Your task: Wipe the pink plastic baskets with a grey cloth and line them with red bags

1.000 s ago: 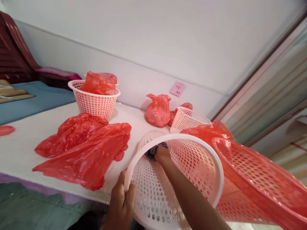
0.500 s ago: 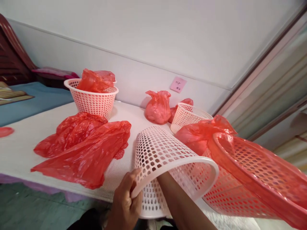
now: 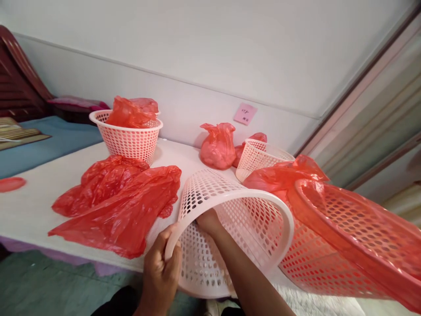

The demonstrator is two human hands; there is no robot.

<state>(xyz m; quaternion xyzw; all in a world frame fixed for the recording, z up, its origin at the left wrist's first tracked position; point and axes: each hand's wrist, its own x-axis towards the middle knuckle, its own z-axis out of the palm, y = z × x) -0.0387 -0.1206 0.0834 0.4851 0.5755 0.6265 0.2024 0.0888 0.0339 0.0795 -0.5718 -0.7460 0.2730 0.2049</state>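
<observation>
A white perforated plastic basket (image 3: 217,202) lies tilted on its side at the table's front, its mouth facing me. My left hand (image 3: 162,263) grips its rim at the left, thumb inside and fingers outside. Into the basket reaches my right hand (image 3: 208,221); its fingers are hidden behind the rim, so what they touch does not show. Left of the basket, crumpled red plastic bags (image 3: 121,206) are spread on the white table (image 3: 26,219). Close on the right, a large basket covered with a red bag (image 3: 332,250) leans over.
A white basket (image 3: 128,140) with red bags in it stands at the back left. Knotted, filled red bags (image 3: 217,147) and another white basket (image 3: 255,158) sit near the wall. A pink note (image 3: 245,114) is on the wall. A flat red item (image 3: 12,184) lies far left.
The held basket has turned so that its mouth faces me more, and its rim has shifted left. My left hand moved left with it. More of my right hand shows inside.
</observation>
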